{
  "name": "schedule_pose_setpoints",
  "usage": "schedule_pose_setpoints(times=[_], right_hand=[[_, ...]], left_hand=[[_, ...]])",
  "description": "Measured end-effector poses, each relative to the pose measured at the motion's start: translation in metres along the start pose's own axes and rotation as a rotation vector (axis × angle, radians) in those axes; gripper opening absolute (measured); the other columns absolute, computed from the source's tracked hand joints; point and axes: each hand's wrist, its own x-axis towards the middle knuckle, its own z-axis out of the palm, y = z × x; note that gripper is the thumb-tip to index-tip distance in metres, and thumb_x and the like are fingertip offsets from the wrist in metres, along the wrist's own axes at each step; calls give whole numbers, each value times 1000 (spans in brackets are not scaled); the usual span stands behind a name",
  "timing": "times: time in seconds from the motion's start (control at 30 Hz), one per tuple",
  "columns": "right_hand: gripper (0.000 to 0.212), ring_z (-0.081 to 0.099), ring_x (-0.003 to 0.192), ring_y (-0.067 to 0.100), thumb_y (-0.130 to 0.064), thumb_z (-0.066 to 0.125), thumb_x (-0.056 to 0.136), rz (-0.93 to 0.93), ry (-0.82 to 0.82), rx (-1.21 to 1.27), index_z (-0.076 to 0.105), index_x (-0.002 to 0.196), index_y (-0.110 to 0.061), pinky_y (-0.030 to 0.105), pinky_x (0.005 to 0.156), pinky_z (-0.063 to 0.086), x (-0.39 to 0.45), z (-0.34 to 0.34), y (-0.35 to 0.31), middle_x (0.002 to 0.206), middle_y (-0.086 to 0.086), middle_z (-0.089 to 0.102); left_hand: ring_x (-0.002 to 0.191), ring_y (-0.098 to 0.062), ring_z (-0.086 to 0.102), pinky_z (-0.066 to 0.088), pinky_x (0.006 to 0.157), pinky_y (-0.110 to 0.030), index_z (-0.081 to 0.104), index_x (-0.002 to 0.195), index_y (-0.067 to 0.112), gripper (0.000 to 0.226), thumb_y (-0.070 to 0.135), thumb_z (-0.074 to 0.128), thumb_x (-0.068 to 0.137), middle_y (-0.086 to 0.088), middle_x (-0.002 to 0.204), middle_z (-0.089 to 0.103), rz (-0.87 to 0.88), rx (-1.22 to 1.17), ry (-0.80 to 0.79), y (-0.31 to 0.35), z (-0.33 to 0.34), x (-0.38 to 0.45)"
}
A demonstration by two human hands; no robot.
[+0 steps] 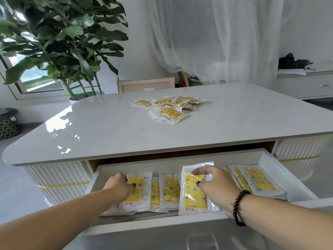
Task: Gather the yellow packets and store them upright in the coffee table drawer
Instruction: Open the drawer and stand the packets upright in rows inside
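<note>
Below the table (pixel 108 134) top, the pulled-out drawer (pixel 288 179) holds rows of yellow packets (pixel 171 188) in clear wrappers, leaning back against one another rather than fully upright. Left hand (pixel 119 184) curls its grip on a packet at the drawer's left end (pixel 138 188). Right hand (pixel 214 179) pinches the top of a larger-looking packet near the middle (pixel 192 192). More loose packets (pixel 169 107) lie heaped on the table, well apart from the drawer.

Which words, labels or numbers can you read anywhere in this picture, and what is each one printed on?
None can be read.
Packet gripped by the right hand: small dark characters at its bottom edge, too blurred.
Packet under the left hand: the same, too small.
Pile on the tabletop: only patterns show.
</note>
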Motion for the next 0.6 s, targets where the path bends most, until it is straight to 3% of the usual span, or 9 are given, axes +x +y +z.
schedule_pose_setpoints(times=[0.07, 0.17, 0.3, 0.4, 0.47, 0.53, 0.6], right_hand=[[35, 33, 26, 3, 7, 48, 89, -11, 6, -2, 63, 101, -22, 14, 32, 27, -2, 1, -1, 83, 8, 62], [33, 38, 36, 8, 3, 51, 89, -43, 12, -15, 63, 99, -26, 15, 36, 31, -7, 2, -5, 90, 7, 65], [37, 56, 43, 4, 3, 53, 89, -118, 13, 20, 61, 105, -29, 17, 40, 44, -15, -3, -18, 114, -1, 59], [45, 63, 51, 1, 7, 53, 87, -216, 12, 141, 59, 111, -31, 18, 44, 49, -22, -12, -38, 124, 3, 58], [56, 72, 78, 20, 10, 53, 84, -273, 1, 191, 57, 116, -36, 36, 65, 60, -26, -18, -50, 131, 0, 53], [65, 62, 101, 41, 10, 54, 83, -297, -4, 211, 52, 122, -42, 55, 81, 53, -29, -22, -58, 137, -4, 45], [72, 57, 111, 43, 10, 55, 84, -311, -4, 226, 45, 131, -42, 56, 88, 50, -31, -26, -61, 135, -8, 41]], left_hand=[[86, -19, 55, 48, 74, -30, 52, 96, 17, 13, 27, 58, 90, -3, 98, 58, 64, -16, -12, 7, -5, -9], [83, -22, 59, 51, 74, -30, 60, 94, 15, 11, 26, 57, 92, -4, 90, 63, 142, -156, -82, 21, -13, -27], [102, -22, 64, 55, 81, -31, 62, 105, 19, 15, 27, 57, 94, -5, 105, 67, 257, -322, -201, 44, -23, -57], [103, -16, 64, 55, 80, -27, 62, 112, 18, 19, 25, 52, 97, -3, 109, 68, 334, -422, -284, 58, -28, -77], [102, -16, 66, 56, 82, -28, 62, 115, 18, 22, 25, 49, 99, -2, 109, 70, 365, -507, -349, 64, -31, -88], [100, -18, 68, 57, 83, -30, 63, 116, 18, 24, 25, 47, 100, -2, 108, 72, 385, -582, -395, 69, -34, -94], [92, -18, 69, 58, 80, -29, 65, 113, 16, 21, 22, 49, 99, -4, 105, 74, 392, -634, -401, 72, -38, -101]])
